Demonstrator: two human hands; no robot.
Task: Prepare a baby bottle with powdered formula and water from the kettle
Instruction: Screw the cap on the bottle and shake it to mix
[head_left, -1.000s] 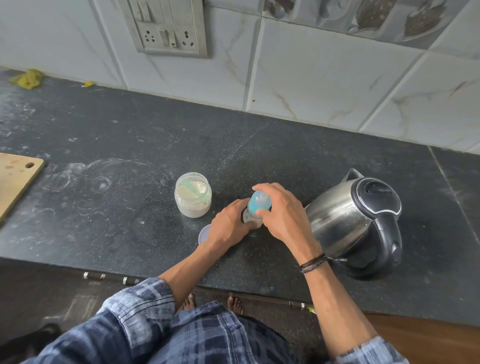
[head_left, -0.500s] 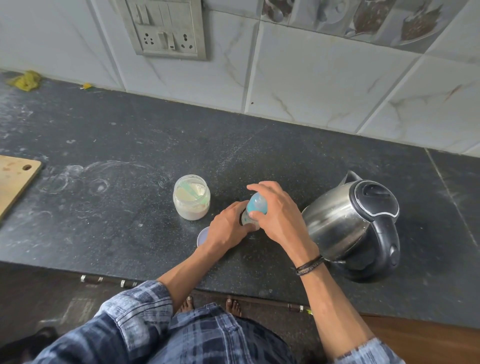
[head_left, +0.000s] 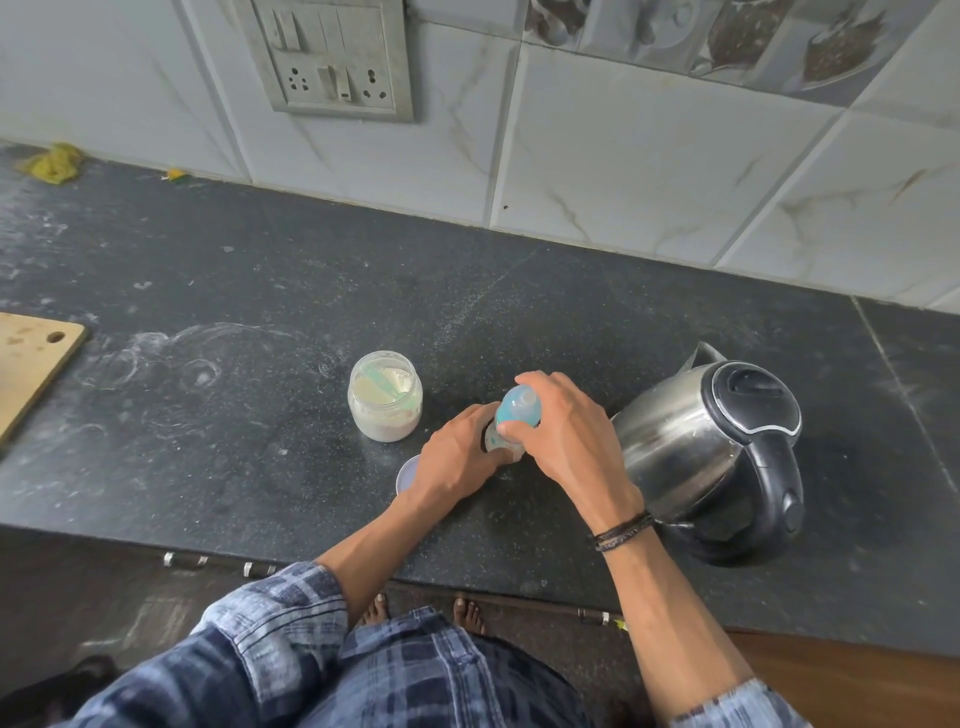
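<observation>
A small baby bottle (head_left: 514, 415) with a blue top stands on the dark counter (head_left: 260, 415), mostly hidden by my hands. My left hand (head_left: 457, 454) grips its body from the left. My right hand (head_left: 563, 434) curls over its blue top from the right. Left of the bottle stands an open clear jar of pale formula powder (head_left: 385, 402) with a green scoop inside. To the right sits a steel kettle (head_left: 711, 447) with a black lid and handle, lid closed.
A round lid (head_left: 408, 475) lies on the counter just left of my left wrist. A wooden cutting board (head_left: 28, 358) is at the far left edge. The tiled wall with a socket panel (head_left: 332, 57) runs behind. The counter's front edge is near my body.
Both hands have stayed on the bottle; my right hand's fingers shifted slightly round the blue top. The view has drifted a little.
</observation>
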